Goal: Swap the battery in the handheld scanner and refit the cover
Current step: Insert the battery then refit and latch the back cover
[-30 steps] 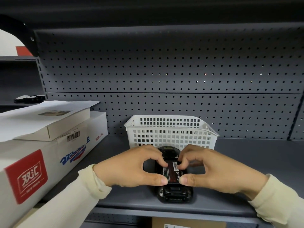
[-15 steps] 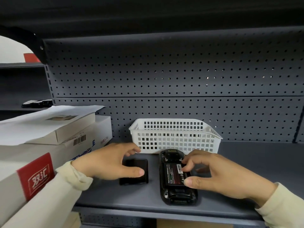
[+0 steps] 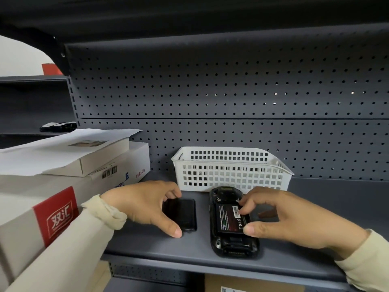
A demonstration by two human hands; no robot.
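Right hand (image 3: 294, 220), lower right of the frame, is arched over the scanner (image 3: 233, 223) with its fingertips (image 3: 242, 211) on the battery (image 3: 232, 218) and thumb at the battery's lower edge, so it's a narrow pinch on the battery. The battery sits in the open back of the scanner, black with a red-and-white label. The scanner is chunky black plastic, lying face down on the grey metal shelf (image 3: 315, 264), lower centre. Left hand (image 3: 145, 205) is cupped over the cover (image 3: 185, 213), a flat glossy black rectangle just left of the scanner, thumb and fingers curled loosely around its edges. Behind both is a white plastic lattice basket (image 3: 229, 169). Cardboard boxes (image 3: 63, 186) are stacked at the left.
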